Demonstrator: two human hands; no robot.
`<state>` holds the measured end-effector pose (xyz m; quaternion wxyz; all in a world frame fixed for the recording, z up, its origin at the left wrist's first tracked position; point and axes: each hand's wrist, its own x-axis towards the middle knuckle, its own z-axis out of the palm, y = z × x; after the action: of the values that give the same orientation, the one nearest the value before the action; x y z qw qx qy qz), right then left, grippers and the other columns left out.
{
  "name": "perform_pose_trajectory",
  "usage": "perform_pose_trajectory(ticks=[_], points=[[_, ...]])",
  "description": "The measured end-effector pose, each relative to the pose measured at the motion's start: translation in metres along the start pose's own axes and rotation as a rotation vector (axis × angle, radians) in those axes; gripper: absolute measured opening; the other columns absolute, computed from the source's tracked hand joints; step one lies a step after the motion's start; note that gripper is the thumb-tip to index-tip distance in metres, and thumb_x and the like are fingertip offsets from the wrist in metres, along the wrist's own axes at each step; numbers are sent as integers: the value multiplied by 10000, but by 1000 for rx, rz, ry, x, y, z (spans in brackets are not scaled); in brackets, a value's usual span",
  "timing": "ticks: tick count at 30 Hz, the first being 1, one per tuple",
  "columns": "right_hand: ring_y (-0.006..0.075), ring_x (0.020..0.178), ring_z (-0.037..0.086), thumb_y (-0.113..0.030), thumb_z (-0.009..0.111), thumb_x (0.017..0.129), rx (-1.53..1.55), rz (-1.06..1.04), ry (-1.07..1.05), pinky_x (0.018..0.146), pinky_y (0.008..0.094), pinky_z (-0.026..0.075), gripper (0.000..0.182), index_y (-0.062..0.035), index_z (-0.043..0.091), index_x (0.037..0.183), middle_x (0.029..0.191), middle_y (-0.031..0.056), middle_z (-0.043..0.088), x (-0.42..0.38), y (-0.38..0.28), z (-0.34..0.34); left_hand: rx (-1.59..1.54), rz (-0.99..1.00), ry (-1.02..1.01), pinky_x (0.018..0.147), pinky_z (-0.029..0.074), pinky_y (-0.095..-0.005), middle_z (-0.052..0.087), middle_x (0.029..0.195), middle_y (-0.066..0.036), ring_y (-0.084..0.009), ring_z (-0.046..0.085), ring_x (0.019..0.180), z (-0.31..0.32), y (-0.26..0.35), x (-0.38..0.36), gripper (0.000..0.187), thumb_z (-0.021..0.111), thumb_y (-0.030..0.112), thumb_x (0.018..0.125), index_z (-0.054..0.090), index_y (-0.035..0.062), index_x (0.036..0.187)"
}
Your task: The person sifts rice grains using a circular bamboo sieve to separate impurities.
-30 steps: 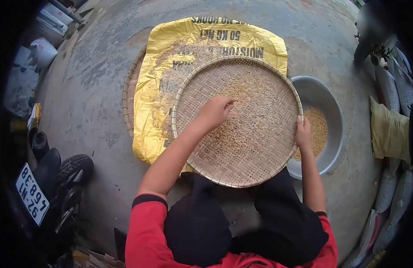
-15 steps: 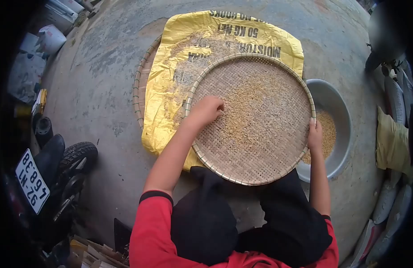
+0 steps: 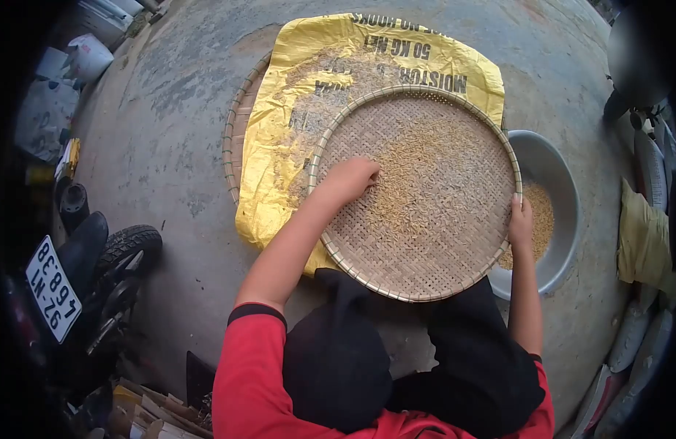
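A round woven bamboo winnowing tray [image 3: 426, 274] rests over my lap, its far part above a yellow sack [image 3: 268, 212]. Unhusked rice grains [image 3: 415, 168] lie scattered across the tray's middle. My left hand [image 3: 352, 180] reaches over the tray's left rim, fingers curled together at the left edge of the grains; whatever is between the fingertips is hidden. On the right side, my right hand [image 3: 521, 222] grips the rim, thumb on top. Just beyond it stands a metal basin [image 3: 567, 183] with more grain [image 3: 538, 219] in it, partly covered by the tray and my forearm.
Under the yellow sack, a second woven tray [image 3: 239, 121] shows at the left. A motorbike's rear wheel [image 3: 133, 245] and number plate [image 3: 53, 289] are at the left. Several filled sacks [image 3: 631, 336] line the right side. Cardboard pieces [image 3: 151, 410] lie at lower left.
My left hand has shifted slightly to the right along with the whole view. It stays curled at the grains' left edge. My right hand keeps its hold on the rim.
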<state>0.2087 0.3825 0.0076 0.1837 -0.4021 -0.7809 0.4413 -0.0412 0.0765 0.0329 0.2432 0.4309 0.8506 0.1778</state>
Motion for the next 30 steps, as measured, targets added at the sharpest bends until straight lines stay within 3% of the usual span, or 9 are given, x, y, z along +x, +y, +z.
perform_pose_trajectory(ticks=[12, 14, 16, 18, 21, 23, 25, 27, 30], points=[[125, 655, 410, -360, 469, 937, 41, 2, -9, 608, 305, 370, 370, -11, 516, 823, 691, 25, 457, -1, -1, 1, 90, 133, 94, 793, 454, -415, 555, 935, -138, -323, 546, 919, 5, 3, 1, 152, 561, 144, 859, 522, 19, 936], [128, 664, 423, -355, 466, 938, -14, 27, -12, 620, 310, 382, 364, -5, 524, 854, 704, 30, 475, 0, -2, 1, -172, 9, 82, 773, 467, -388, 577, 926, -133, -292, 575, 858, -2, 24, 16, 132, 528, 115, 885, 514, 8, 961], [132, 671, 434, -355, 465, 938, -3, 29, -4, 628, 314, 388, 366, -2, 528, 866, 715, 36, 487, -2, -10, 1, -521, 120, -73, 785, 467, -332, 613, 947, -115, -195, 604, 860, -41, 93, 25, 154, 501, 92, 900, 552, 18, 1026], [135, 677, 445, -355, 465, 937, -2, 27, -8, 635, 318, 394, 368, 1, 531, 877, 726, 43, 500, -6, -13, 1, -820, 446, -112, 819, 473, -306, 624, 1065, -96, -157, 605, 957, -64, 146, 29, 308, 485, 81, 907, 534, 50, 1210], [142, 692, 464, -350, 466, 937, 71, 37, 33, 652, 321, 406, 368, 9, 540, 903, 751, 57, 519, -4, -9, 3, -1016, 516, -208, 872, 467, -305, 599, 1167, -90, -178, 579, 1062, -91, 158, 41, 420, 483, 78, 906, 461, 91, 1324], [143, 703, 473, -346, 466, 937, 52, 12, 14, 662, 320, 411, 368, 14, 546, 932, 763, 62, 525, -3, -2, 3, -841, 394, 7, 897, 463, -330, 602, 1170, -77, -189, 566, 1084, -84, 119, 49, 415, 523, 92, 882, 498, 102, 1296], [140, 706, 472, -345, 467, 936, 35, 31, 6, 663, 317, 411, 368, 15, 546, 931, 766, 60, 525, -2, -2, 1, -506, 31, 176, 857, 480, -318, 622, 1125, -94, -202, 597, 1022, -66, 77, 39, 353, 576, 110, 853, 569, 69, 1204], [138, 709, 470, -343, 468, 936, 15, 47, -16, 664, 314, 411, 367, 16, 545, 931, 768, 58, 525, -4, -6, 0, -217, -81, 290, 766, 498, -338, 652, 960, -142, -251, 632, 859, -39, 30, 22, 232, 609, 155, 831, 629, 29, 1025], [129, 705, 461, -345, 469, 936, 62, 53, -14, 655, 307, 405, 364, 12, 535, 903, 760, 52, 519, -5, -13, 1, -202, -113, 279, 712, 487, -349, 639, 866, -133, -261, 614, 785, -16, -5, -1, 177, 651, 153, 798, 624, 18, 909]])
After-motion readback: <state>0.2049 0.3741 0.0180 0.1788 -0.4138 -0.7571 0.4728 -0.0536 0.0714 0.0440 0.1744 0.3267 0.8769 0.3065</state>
